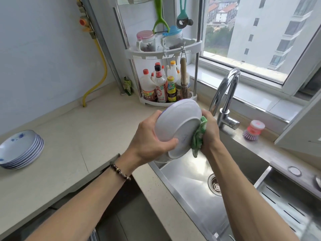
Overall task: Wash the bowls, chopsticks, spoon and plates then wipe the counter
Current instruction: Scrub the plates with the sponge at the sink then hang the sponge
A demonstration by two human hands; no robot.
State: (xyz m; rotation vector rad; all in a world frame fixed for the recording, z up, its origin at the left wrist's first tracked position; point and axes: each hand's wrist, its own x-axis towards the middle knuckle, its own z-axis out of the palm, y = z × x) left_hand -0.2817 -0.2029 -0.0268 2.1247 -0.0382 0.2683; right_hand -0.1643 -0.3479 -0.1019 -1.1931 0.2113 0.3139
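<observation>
Over the sink's (191, 181) left edge, I see my left hand (149, 136) gripping a white bowl (178, 122) while my right hand (210, 133) clutches a green cloth (198, 136) against it.

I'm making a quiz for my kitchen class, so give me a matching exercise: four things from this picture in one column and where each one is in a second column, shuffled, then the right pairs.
Things:
1. white bowl
2. green cloth
3. stack of plates
4. dish brush

Places:
A. on the ledge behind the sink, right of the faucet
B. on the counter at far left
C. gripped by the left hand above the sink
D. bunched in the right hand, against the bowl

Pairs: 1-C, 2-D, 3-B, 4-A
</observation>
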